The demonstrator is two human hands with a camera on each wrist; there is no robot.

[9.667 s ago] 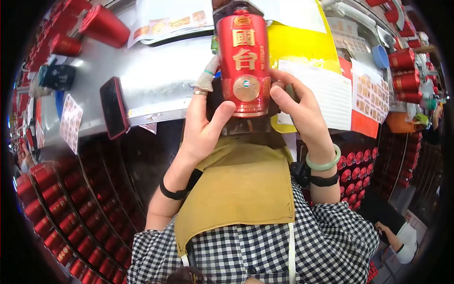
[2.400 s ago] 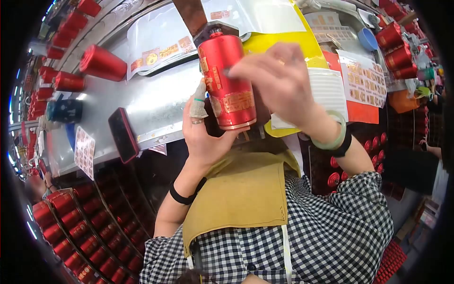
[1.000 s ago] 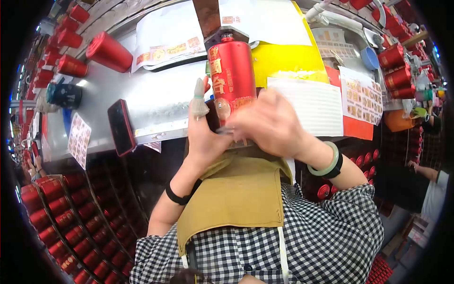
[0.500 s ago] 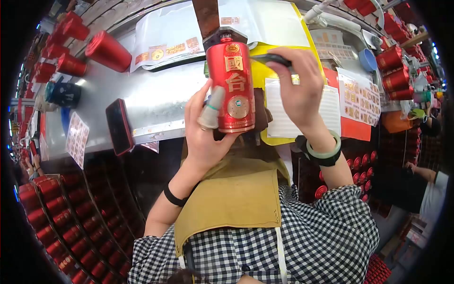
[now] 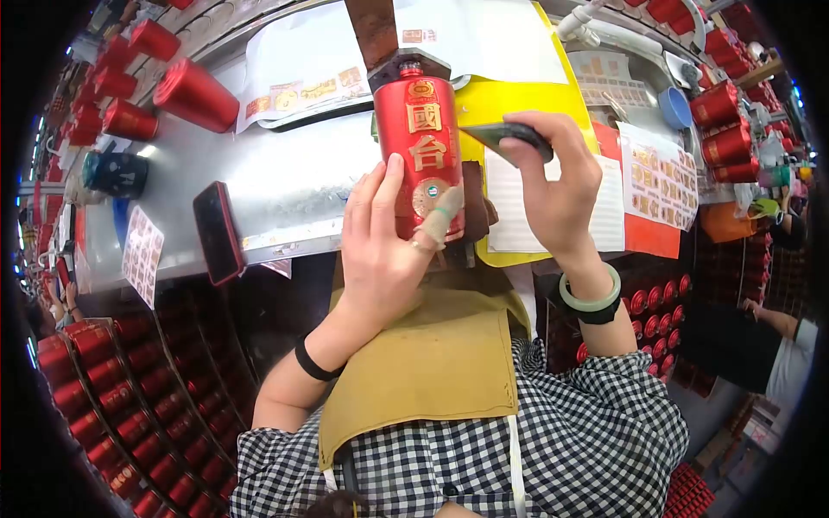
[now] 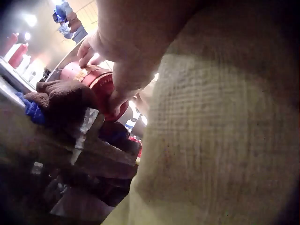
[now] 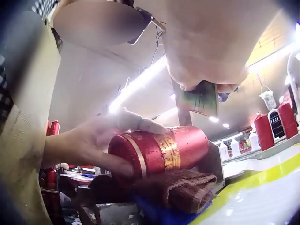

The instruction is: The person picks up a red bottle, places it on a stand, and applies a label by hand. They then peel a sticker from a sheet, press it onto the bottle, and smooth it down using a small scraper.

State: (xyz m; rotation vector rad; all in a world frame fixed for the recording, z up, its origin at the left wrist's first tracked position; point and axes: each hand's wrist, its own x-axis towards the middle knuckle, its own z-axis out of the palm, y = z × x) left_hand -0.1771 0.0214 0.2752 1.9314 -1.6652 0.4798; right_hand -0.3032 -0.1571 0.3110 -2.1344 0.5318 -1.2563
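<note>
A red bottle [image 5: 423,186] with gold characters and a round label near its base lies on a dark stand, black cap toward the back. My left hand [image 5: 380,242] holds its lower part. One finger, covered by a pale finger cot [image 5: 442,216], reaches over the label, while other fingers lie along the left side. In the right wrist view the thumb [image 7: 115,164] curls round the bottle's base. My right hand [image 5: 566,181], apart from the bottle, pinches a flat dark scraper-like tool [image 5: 509,138] whose thin edge points toward the bottle's right side.
A brown cloth [image 7: 183,187] is tucked beside the bottle. White label sheets [image 5: 302,78], a yellow sheet [image 5: 527,112] and lined paper [image 5: 553,207] cover the metal table [image 5: 164,190]. A phone [image 5: 218,233] leans at the front edge. A red cup [image 5: 197,95] stands back left.
The bottle was turned and turned back to face up, while my right hand passed across it, then drew off right with the tool. My left covered finger has swung onto the label.
</note>
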